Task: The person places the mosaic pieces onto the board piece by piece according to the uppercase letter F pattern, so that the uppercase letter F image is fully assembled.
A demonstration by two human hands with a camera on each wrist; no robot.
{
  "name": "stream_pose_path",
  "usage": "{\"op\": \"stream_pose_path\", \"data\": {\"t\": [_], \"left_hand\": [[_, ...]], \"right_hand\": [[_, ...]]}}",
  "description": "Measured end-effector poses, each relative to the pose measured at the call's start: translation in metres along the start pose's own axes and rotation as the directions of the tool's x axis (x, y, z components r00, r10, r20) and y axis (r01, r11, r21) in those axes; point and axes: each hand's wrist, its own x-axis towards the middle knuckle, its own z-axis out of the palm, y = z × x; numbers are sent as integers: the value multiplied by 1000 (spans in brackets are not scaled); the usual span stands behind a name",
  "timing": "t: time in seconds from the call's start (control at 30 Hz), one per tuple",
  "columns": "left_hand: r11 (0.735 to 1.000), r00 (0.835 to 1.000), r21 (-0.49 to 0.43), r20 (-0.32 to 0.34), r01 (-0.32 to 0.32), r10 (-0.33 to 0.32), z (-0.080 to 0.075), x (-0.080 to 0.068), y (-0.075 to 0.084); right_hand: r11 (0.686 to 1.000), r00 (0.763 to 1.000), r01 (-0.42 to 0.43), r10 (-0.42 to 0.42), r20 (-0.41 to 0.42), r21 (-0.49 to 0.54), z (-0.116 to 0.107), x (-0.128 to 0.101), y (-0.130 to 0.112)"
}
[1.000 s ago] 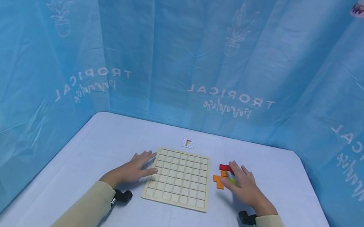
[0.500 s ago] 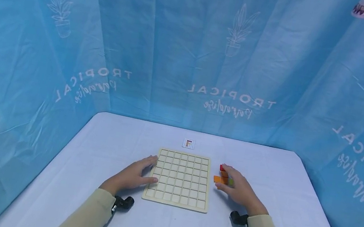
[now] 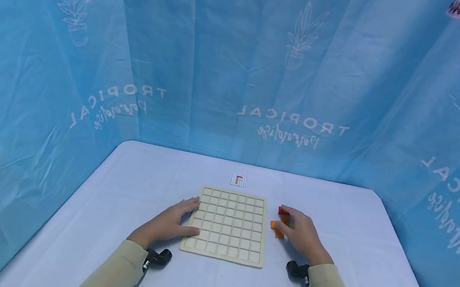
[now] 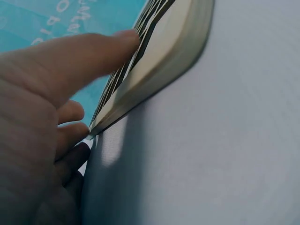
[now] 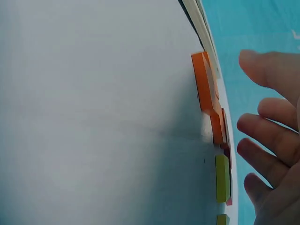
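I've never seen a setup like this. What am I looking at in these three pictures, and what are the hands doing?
No machine here: a person works with bare hands, wearing three cameras. The wide picture comes from a camera on the head, looking down at a white table inside a blue printed curtain. The other two come from cameras strapped to each wrist, so they show close, sideways views.

On the table lies a wooden grid board, empty of pieces, with a small pattern card beyond it. The left hand rests flat at the board's left edge, thumb on the frame. The right hand hovers over a cluster of coloured puzzle pieces, orange, red and green, beside the board. Its fingers are relaxed and apart from the pieces; nothing is held.
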Motion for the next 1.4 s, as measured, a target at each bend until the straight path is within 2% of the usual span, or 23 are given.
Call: {"op": "stream_pose_path", "data": {"t": [0.23,0.5,0.73,0.97,1.17,1.4], "left_hand": [[1000,1000,11,4,3,-3,-2,-2,2],[999,1000,41,21,16,-17,-7,-6,-6],[1000,998,10,57,6,-6,-10,-7,-7],[1000,997,15,70,-23,21,-10,-8,-7],[999,997,19,70,-27,25,-10,-8,-8],[999,997,25,63,-34,33,-9,-7,-8]], "right_hand": [[994,994,-107,107,19,-22,0,17,-1],[991,993,-115,114,-6,-68,3,29,0],[986,990,-141,138,-38,-86,4,34,-1],[978,976,-204,199,-84,-50,6,36,-8],[968,963,-252,252,-90,9,7,37,-11],[970,966,-242,242,-92,11,7,38,-12]]}}
